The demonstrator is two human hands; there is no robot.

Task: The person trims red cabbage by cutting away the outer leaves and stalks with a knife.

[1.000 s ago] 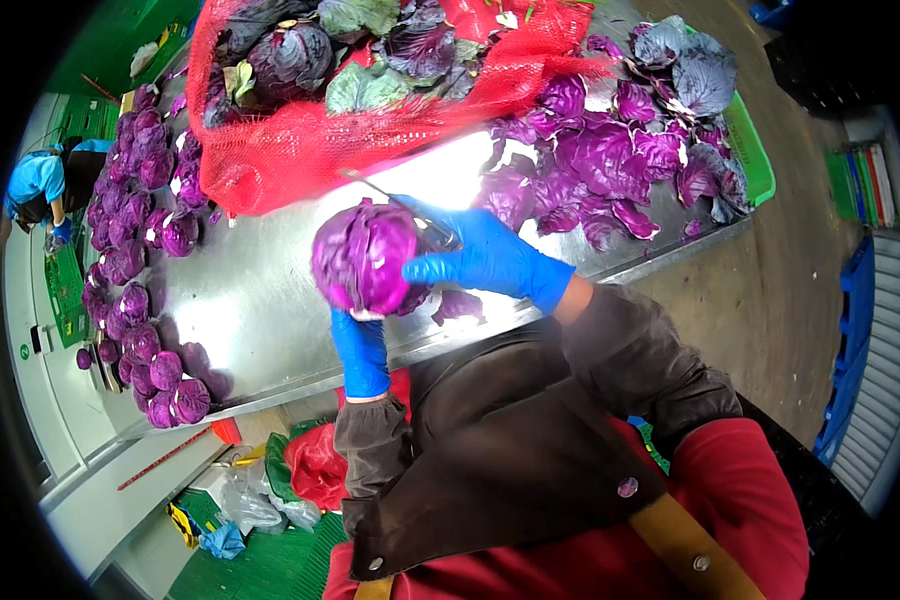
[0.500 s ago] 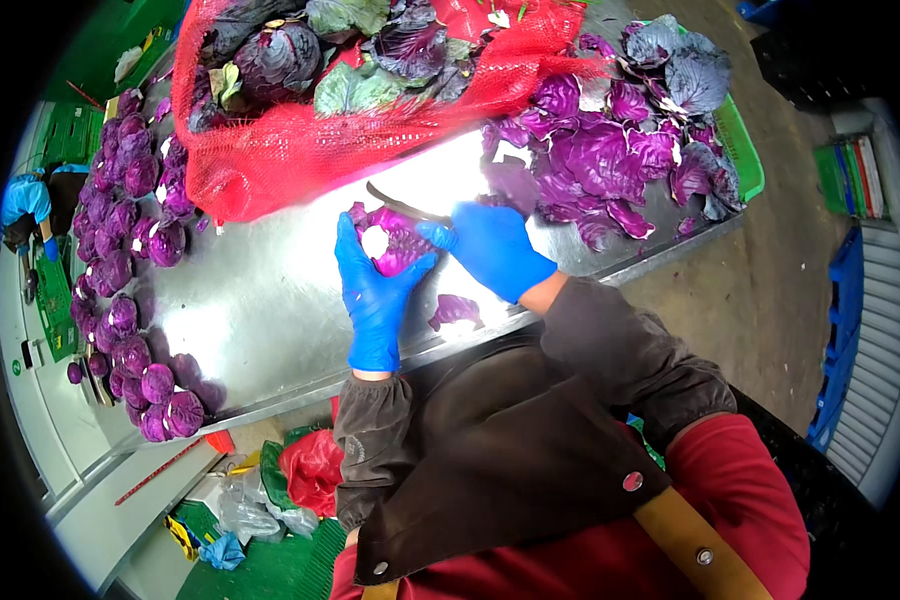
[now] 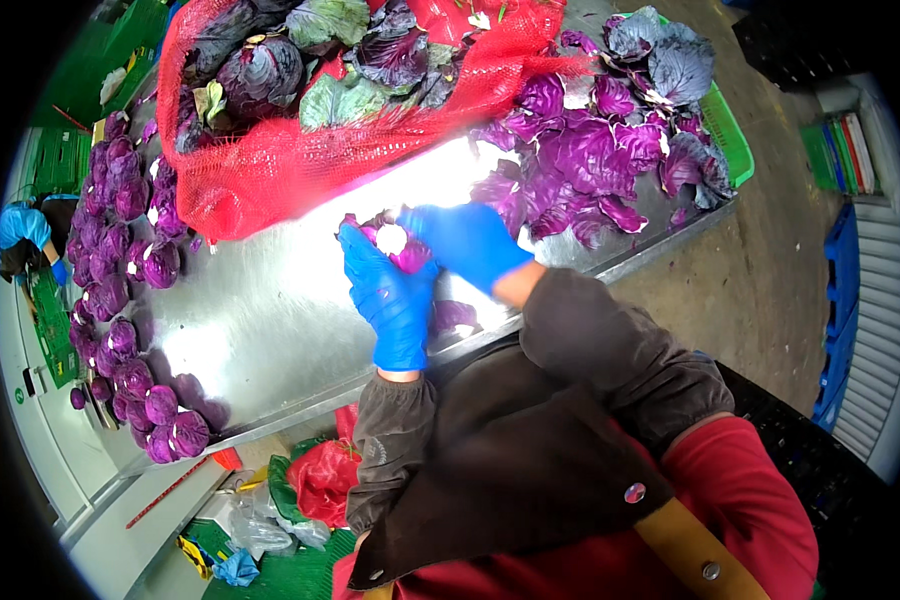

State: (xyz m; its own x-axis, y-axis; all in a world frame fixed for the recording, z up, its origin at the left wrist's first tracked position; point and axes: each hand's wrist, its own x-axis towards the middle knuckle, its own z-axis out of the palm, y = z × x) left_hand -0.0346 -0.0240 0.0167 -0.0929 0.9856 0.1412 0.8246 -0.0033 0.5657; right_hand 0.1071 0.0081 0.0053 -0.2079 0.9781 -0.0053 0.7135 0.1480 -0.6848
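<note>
Both hands now clasp the red cabbage: left hand beneath, right hand over it. It has turned stem-up since before, and the knife seems gone from view.

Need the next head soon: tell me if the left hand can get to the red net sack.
Probably yes. The left hand holds the cabbage with the right hand, and bare steel table lies between it and the sack.

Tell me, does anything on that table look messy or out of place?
Mostly the loose purple leaves heaped at the table's far right, some hanging over a green crate. One leaf lies alone by the near edge. The red net sack gapes, showing cabbages inside. The trimmed heads sit lined up on the left.
</note>
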